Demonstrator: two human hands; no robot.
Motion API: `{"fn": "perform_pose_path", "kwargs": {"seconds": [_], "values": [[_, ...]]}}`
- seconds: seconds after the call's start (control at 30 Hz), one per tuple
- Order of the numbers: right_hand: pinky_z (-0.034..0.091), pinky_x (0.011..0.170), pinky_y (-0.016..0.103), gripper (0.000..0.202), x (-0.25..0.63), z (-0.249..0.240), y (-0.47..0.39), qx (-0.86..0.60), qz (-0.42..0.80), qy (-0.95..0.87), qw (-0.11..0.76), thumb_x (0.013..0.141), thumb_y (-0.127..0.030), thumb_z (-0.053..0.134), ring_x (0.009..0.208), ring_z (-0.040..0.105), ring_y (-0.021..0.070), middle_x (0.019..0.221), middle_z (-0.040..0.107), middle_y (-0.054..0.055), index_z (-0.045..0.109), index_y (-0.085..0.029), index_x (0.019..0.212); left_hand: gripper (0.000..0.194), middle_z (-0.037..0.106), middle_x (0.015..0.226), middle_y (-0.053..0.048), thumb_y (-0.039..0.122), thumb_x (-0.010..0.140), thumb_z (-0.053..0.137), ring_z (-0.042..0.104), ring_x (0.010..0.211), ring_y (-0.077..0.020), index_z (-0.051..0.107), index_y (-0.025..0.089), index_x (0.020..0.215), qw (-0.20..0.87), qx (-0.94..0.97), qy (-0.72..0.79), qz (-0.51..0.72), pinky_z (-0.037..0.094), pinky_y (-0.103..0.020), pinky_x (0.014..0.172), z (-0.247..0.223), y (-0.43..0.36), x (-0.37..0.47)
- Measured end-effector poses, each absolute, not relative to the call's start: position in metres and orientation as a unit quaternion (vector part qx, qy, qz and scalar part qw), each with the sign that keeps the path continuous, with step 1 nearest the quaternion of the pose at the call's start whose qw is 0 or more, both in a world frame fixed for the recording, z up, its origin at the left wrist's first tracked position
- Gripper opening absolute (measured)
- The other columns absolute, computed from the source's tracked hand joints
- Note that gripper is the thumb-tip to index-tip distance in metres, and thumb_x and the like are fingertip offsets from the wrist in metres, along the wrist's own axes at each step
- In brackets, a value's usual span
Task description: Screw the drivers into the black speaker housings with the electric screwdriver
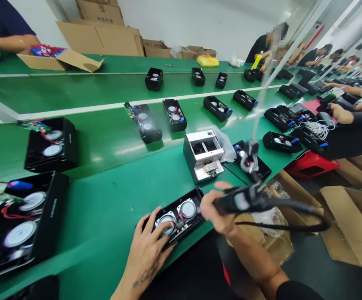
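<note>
A black speaker housing (196, 192) lies open on the green bench in front of me, two round drivers and red wires inside. My left hand (152, 241) grips it at its left part, fingers reaching over the drivers and thumb along the near side. Wrapped around a black corded electric screwdriver (242, 200) is my right hand (215, 208), at the housing's right end. The screwdriver is tilted, and its bit tip is hidden by my hand. Just beyond the housing stands a silver and black screw feeder (203, 156).
Large open speaker housings (40, 225) with circuit boards stand at left. More housings (174, 114) sit along the green conveyor (106, 137). Cardboard boxes (350, 225) lie on the floor at right. A hanging hook (250, 156) blurs beside the screwdriver. Co-workers (267, 43) sit farther off.
</note>
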State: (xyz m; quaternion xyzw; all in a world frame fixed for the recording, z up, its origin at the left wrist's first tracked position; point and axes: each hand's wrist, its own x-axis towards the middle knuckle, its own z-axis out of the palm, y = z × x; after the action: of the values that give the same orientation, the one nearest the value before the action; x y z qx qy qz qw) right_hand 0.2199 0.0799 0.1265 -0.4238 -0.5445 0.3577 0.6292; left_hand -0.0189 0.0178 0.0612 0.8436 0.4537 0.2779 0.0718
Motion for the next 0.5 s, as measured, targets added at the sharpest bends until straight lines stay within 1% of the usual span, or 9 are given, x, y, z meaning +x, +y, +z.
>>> {"fn": "perform_pose_path", "kwargs": {"seconds": [0.07, 0.1, 0.17, 0.23, 0.33, 0.4, 0.5], "values": [[0.053, 0.050, 0.031, 0.034, 0.233, 0.144, 0.114, -0.408, 0.311, -0.506, 0.693, 0.101, -0.039, 0.069, 0.044, 0.051, 0.0128, 0.060, 0.051, -0.012, 0.049, -0.029, 0.127, 0.015, 0.080, 0.113, -0.001, 0.032, 0.083, 0.088, 0.057, 0.145, -0.0388, 0.076, 0.026, 0.081, 0.068, 0.839, 0.461, 0.280, 0.040, -0.056, 0.118, 0.061, 0.022, -0.016], [0.051, 0.051, 0.030, 0.035, 0.239, 0.150, 0.132, -0.406, 0.285, -0.489, 0.718, 0.102, -0.038, 0.069, 0.044, 0.050, 0.0118, 0.060, 0.051, -0.013, 0.049, -0.028, 0.128, 0.015, 0.080, 0.113, -0.002, 0.033, 0.083, 0.088, 0.057, 0.145, -0.0393, 0.076, 0.025, 0.080, 0.064, 0.837, 0.466, 0.279, 0.041, -0.056, 0.118, 0.061, 0.024, -0.015], [0.051, 0.054, 0.030, 0.040, 0.247, 0.156, 0.165, -0.421, 0.243, -0.476, 0.733, 0.097, -0.039, 0.076, 0.045, 0.051, 0.0109, 0.061, 0.054, -0.013, 0.052, -0.026, 0.126, 0.015, 0.080, 0.113, -0.003, 0.032, 0.083, 0.089, 0.056, 0.146, -0.0414, 0.076, 0.024, 0.079, 0.059, 0.838, 0.469, 0.271, 0.043, -0.058, 0.117, 0.060, 0.028, -0.011], [0.052, 0.059, 0.031, 0.041, 0.250, 0.152, 0.187, -0.446, 0.231, -0.490, 0.712, 0.091, -0.039, 0.080, 0.048, 0.053, 0.0114, 0.060, 0.057, -0.012, 0.055, -0.023, 0.120, 0.015, 0.080, 0.112, -0.003, 0.031, 0.081, 0.090, 0.056, 0.146, -0.0431, 0.077, 0.024, 0.080, 0.059, 0.842, 0.468, 0.260, 0.043, -0.060, 0.116, 0.060, 0.031, -0.008], [0.055, 0.063, 0.032, 0.037, 0.253, 0.138, 0.200, -0.471, 0.242, -0.509, 0.678, 0.087, -0.036, 0.084, 0.054, 0.056, 0.0125, 0.062, 0.059, -0.010, 0.058, -0.021, 0.110, 0.015, 0.080, 0.112, -0.003, 0.031, 0.081, 0.091, 0.056, 0.146, -0.0434, 0.078, 0.024, 0.082, 0.058, 0.845, 0.466, 0.254, 0.043, -0.061, 0.117, 0.061, 0.033, -0.007], [0.054, 0.059, 0.032, 0.036, 0.254, 0.132, 0.200, -0.477, 0.267, -0.527, 0.651, 0.085, -0.034, 0.085, 0.055, 0.055, 0.0132, 0.063, 0.058, -0.009, 0.060, -0.021, 0.107, 0.015, 0.080, 0.112, -0.003, 0.032, 0.082, 0.090, 0.056, 0.145, -0.0436, 0.078, 0.024, 0.082, 0.054, 0.846, 0.464, 0.256, 0.044, -0.061, 0.117, 0.061, 0.034, -0.008], [0.048, 0.047, 0.030, 0.037, 0.257, 0.134, 0.187, -0.470, 0.334, -0.550, 0.604, 0.083, -0.033, 0.087, 0.050, 0.051, 0.0131, 0.064, 0.058, -0.008, 0.064, -0.023, 0.110, 0.015, 0.080, 0.112, -0.003, 0.033, 0.086, 0.087, 0.057, 0.145, -0.0432, 0.077, 0.024, 0.080, 0.050, 0.848, 0.460, 0.257, 0.045, -0.061, 0.115, 0.061, 0.034, -0.009]]}}
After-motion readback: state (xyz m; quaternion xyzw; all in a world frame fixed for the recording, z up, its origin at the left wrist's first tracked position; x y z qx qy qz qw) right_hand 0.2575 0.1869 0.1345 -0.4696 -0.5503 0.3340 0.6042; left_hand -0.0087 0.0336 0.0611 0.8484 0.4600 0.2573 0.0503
